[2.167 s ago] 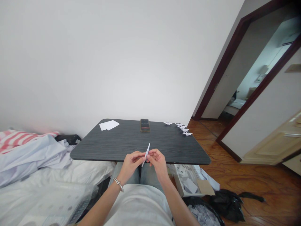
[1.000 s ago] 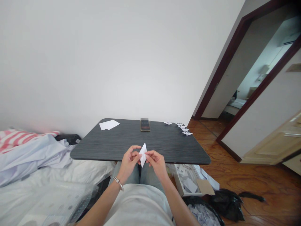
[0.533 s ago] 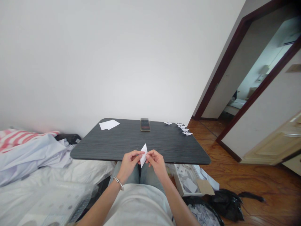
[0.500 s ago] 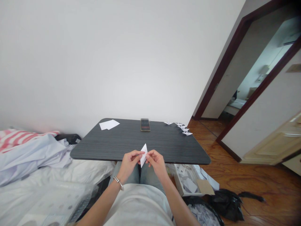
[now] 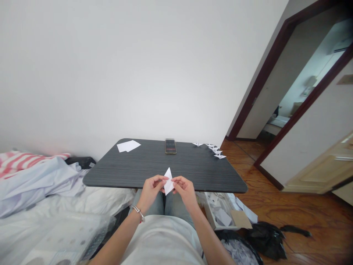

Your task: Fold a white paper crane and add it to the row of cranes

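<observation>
Between my two hands is a small piece of folded white paper [image 5: 168,182], shaped like an upright diamond, held above the near edge of the black table [image 5: 132,169]. My left hand [image 5: 153,187] pinches its left side with thumb and index finger. On the opposite side, my right hand [image 5: 182,187] pinches the right corner. A bracelet circles my left wrist. Several white origami cranes [image 5: 215,150] stand in a row at the table's far right corner. Flat white paper sheets [image 5: 128,146] lie at the far left.
A phone [image 5: 170,146] rests at the table's back middle, close to the wall. Below the right side are a white box [image 5: 211,217] with papers and a black bag [image 5: 239,246] full of paper scraps. Bedding and clothes [image 5: 55,176] lie to the left.
The folded paper has turned a little and now shows a wider face, with its tip slightly further left. Both hands keep their pinch on it.
</observation>
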Available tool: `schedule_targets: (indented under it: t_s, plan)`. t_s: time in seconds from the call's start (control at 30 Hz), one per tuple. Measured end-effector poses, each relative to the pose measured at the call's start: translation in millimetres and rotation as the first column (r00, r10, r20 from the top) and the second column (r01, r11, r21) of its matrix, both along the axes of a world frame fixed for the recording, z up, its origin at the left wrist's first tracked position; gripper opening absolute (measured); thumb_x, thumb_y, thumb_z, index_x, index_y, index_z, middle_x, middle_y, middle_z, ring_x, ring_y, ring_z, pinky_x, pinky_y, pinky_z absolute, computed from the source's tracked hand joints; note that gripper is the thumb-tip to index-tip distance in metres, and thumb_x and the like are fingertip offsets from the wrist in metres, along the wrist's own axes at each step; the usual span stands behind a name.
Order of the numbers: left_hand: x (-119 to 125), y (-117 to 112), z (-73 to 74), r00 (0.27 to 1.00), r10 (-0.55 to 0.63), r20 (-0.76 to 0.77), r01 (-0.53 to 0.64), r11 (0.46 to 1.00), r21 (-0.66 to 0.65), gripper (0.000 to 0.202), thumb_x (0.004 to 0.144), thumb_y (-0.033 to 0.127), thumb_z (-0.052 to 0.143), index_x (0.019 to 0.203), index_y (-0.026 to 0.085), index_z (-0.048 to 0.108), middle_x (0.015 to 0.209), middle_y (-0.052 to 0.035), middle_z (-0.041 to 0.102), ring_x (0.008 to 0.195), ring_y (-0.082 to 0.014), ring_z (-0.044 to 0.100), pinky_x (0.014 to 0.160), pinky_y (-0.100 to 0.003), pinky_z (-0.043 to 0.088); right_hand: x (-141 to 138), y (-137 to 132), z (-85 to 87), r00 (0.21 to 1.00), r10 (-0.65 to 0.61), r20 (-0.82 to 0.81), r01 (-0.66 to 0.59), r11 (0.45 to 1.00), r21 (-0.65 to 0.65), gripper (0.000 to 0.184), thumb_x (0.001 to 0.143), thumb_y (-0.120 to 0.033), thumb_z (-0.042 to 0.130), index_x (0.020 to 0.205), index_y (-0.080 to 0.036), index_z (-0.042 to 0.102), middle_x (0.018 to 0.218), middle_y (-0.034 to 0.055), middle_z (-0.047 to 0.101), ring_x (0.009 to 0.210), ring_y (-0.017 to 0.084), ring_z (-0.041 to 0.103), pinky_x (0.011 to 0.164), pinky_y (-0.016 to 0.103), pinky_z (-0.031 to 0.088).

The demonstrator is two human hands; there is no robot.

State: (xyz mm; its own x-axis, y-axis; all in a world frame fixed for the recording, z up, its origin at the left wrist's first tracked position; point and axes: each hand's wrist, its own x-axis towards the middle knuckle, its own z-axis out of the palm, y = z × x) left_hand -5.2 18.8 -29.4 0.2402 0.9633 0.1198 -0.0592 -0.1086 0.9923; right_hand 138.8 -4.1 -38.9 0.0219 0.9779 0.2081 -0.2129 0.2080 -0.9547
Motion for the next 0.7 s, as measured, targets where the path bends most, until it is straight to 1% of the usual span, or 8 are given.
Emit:
schedule_targets:
  t_s: [0.17, 0.27, 0.33, 0.43, 0.6, 0.7]
  plan:
    - [1.1, -0.7, 2.1, 0.998, -0.065, -0.009, 0.065, 0.998, 0.009, 0.025, 0.069, 0.03, 0.06, 0.086, 0.011, 0.06, 0.062, -0.0007, 0.06, 0.049, -0.009, 0.052, 0.047, -0.02, 0.046, -0.2, 0.6, 0.2, 0.999, -0.039, 0.002, 0.039, 0.999, -0.022, 0.013, 0.065, -0.026, 0.064, 0.074, -0.016, 0.061, 0.056, -0.0016, 0.06, 0.048, 0.01, 0.052, 0.043, 0.019, 0.044]
    - [2.3, -2.5, 5.1, 0.996, -0.091, 0.0, 0.091, 0.996, 0.014, 0.024, 0.071, 0.034, 0.058, 0.078, 0.012, 0.058, 0.062, 0.0001, 0.056, 0.052, -0.0088, 0.051, 0.045, -0.019, 0.045, -0.3, 1.2, -0.5, 0.998, -0.061, 0.002, 0.061, 0.998, -0.015, 0.013, 0.065, -0.026, 0.064, 0.073, -0.016, 0.061, 0.057, -0.0012, 0.06, 0.049, 0.01, 0.052, 0.044, 0.02, 0.044]
    - [3.2, -3.5, 7.3, 0.995, -0.098, 0.02, 0.098, 0.995, 0.009, 0.026, 0.072, 0.039, 0.055, 0.071, 0.012, 0.054, 0.062, 0.0006, 0.053, 0.054, -0.0089, 0.05, 0.045, -0.018, 0.045, -0.5, 1.4, -1.5, 0.998, -0.059, 0.007, 0.059, 0.998, -0.003, 0.014, 0.065, -0.027, 0.064, 0.073, -0.016, 0.061, 0.057, -0.0007, 0.06, 0.049, 0.01, 0.053, 0.044, 0.021, 0.045]
    - [4.1, -3.6, 8.5, 0.994, -0.095, 0.045, 0.095, 0.995, -0.003, 0.03, 0.072, 0.042, 0.055, 0.065, 0.013, 0.049, 0.059, 0.0019, 0.05, 0.052, -0.0084, 0.049, 0.043, -0.018, 0.044, -0.8, 1.3, -3.3, 0.999, -0.052, 0.011, 0.052, 0.999, 0.006, 0.014, 0.066, -0.028, 0.064, 0.074, -0.016, 0.062, 0.058, -0.0004, 0.06, 0.05, 0.011, 0.054, 0.045, 0.022, 0.046]
    - [3.1, -2.6, 6.6, 0.994, -0.105, 0.035, 0.105, 0.994, 0.01, 0.031, 0.07, 0.041, 0.057, 0.06, 0.014, 0.046, 0.057, 0.003, 0.048, 0.05, -0.0079, 0.047, 0.044, -0.018, 0.042, -0.2, 2.5, -5.1, 0.998, -0.061, 0.016, 0.061, 0.998, 0.019, 0.011, 0.067, -0.026, 0.063, 0.074, -0.017, 0.062, 0.057, -0.0014, 0.059, 0.049, 0.011, 0.052, 0.046, 0.022, 0.045]
    - [1.7, -2.9, 6.8, 0.994, -0.108, 0.016, 0.108, 0.994, 0.034, 0.027, 0.069, 0.038, 0.059, 0.062, 0.014, 0.049, 0.057, 0.0029, 0.048, 0.05, -0.0079, 0.047, 0.045, -0.019, 0.042, 0.9, 3.5, -4.8, 0.998, -0.069, 0.011, 0.069, 0.997, 0.02, 0.01, 0.067, -0.024, 0.063, 0.074, -0.017, 0.062, 0.056, -0.0017, 0.058, 0.049, 0.01, 0.051, 0.046, 0.021, 0.044]
